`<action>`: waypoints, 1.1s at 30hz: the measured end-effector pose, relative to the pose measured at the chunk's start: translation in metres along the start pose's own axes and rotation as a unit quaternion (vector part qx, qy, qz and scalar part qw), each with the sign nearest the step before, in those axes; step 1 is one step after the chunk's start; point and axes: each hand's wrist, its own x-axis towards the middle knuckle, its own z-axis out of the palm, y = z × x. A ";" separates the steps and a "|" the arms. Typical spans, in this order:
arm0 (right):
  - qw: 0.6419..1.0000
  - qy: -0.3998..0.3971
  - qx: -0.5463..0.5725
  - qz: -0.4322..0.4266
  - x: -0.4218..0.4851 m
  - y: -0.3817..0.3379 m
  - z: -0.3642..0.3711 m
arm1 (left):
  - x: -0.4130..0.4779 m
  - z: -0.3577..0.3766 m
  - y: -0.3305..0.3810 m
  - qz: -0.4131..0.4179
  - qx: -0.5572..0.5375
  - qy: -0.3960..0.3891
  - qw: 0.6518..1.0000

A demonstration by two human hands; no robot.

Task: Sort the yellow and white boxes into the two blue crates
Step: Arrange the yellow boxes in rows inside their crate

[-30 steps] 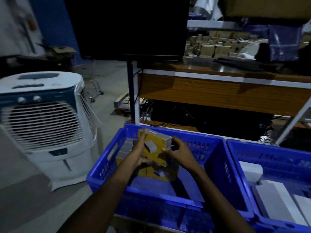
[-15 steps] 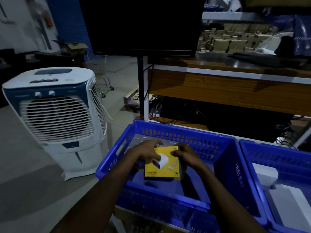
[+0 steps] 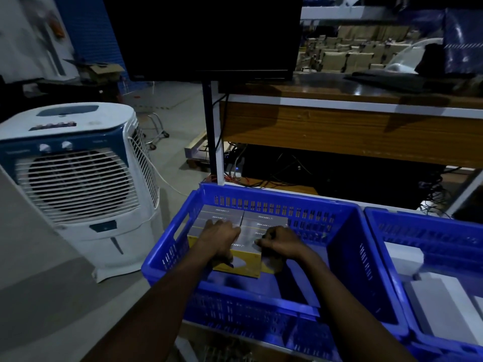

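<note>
While left hand [image 3: 219, 239] presses flat and right hand [image 3: 277, 242] grips yellow box [image 3: 236, 267], crate [image 3: 287, 195] floor shows nearer.

One head-worn camera, looking forward and down.
It sits close above the left blue crate [image 3: 274, 198], wide-angled; the air cooler [image 3: 78, 184] shows left of the crate, the wooden workbench [image 3: 339, 126] beyond it.
</note>
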 end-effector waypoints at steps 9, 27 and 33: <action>0.953 -0.270 -0.014 0.137 -0.009 0.001 0.005 | 0.002 0.020 -0.004 -0.041 0.014 0.015 0.999; 0.942 -0.272 0.098 0.172 0.014 -0.050 0.032 | 0.010 0.035 -0.004 -0.079 -0.061 -0.076 0.992; 0.948 -0.270 0.081 0.150 0.022 -0.074 0.047 | 0.012 0.031 -0.005 -0.084 -0.085 -0.080 0.990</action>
